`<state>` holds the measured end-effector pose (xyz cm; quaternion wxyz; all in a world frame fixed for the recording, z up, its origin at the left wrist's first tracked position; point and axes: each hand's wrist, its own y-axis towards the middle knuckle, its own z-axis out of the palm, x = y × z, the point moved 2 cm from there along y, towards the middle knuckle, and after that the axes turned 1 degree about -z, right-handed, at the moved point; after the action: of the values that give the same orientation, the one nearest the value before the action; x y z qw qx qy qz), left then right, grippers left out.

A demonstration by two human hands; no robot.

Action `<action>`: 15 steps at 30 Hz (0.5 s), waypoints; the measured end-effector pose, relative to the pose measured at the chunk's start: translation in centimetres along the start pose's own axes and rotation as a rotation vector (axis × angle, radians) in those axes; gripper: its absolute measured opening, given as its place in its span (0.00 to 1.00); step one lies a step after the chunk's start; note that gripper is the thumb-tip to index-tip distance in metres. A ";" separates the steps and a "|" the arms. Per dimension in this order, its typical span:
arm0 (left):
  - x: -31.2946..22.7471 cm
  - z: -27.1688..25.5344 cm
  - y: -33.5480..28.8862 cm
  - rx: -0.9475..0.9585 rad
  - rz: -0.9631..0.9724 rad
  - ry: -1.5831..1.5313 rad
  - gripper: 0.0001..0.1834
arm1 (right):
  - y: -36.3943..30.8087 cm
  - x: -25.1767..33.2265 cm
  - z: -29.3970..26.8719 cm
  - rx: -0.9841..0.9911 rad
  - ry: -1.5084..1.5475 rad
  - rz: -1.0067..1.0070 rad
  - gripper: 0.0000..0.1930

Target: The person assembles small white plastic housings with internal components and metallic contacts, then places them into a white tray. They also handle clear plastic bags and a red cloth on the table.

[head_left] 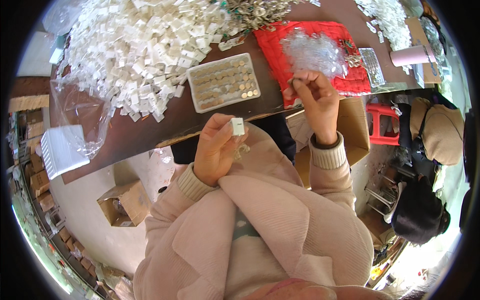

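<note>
Between the thumb and fingers of my left hand [215, 150] is a small white plastic case [237, 127], held upright in front of my chest. My right hand [317, 102] is raised beside the red cloth [272, 45], thumb and fingertips pinched together. Whatever sits in that pinch is too small to make out. Beyond my left hand, on the brown table [172, 117], lies a shallow white tray [197, 106] with rows of round, flat metal discs like button cells. A large heap of similar white cases [145, 55] spreads across the table's left.
Clear plastic pieces [312, 52] are piled on the cloth, with tangled metal parts [255, 12] behind. A plastic bag [80, 112] hangs over the left edge near a ribbed white tray [65, 150]. Cardboard boxes [125, 202] and a red stool [382, 124] stand below; a person [420, 210] is at right.
</note>
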<state>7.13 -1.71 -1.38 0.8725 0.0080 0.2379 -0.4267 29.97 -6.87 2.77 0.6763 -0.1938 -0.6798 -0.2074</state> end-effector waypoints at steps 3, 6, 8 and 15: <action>-0.6 0.5 0.0 0.002 0.031 0.023 0.08 | -2.6 0.8 3.7 0.157 0.143 -0.037 0.06; -0.9 0.9 -0.5 -0.068 0.079 0.046 0.10 | -3.8 1.5 6.6 0.248 -0.070 -0.227 0.06; -1.1 0.8 -0.7 -0.139 0.113 0.023 0.11 | -4.1 1.7 7.9 0.204 -0.118 -0.289 0.06; -1.5 0.5 -1.1 -0.038 0.173 0.043 0.11 | -4.3 2.3 8.8 0.215 -0.266 -0.390 0.08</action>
<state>5.73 -1.36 -0.08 0.9008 0.0210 0.2630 -0.3448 20.21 -5.71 5.04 0.5447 -0.0115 -0.8055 -0.2330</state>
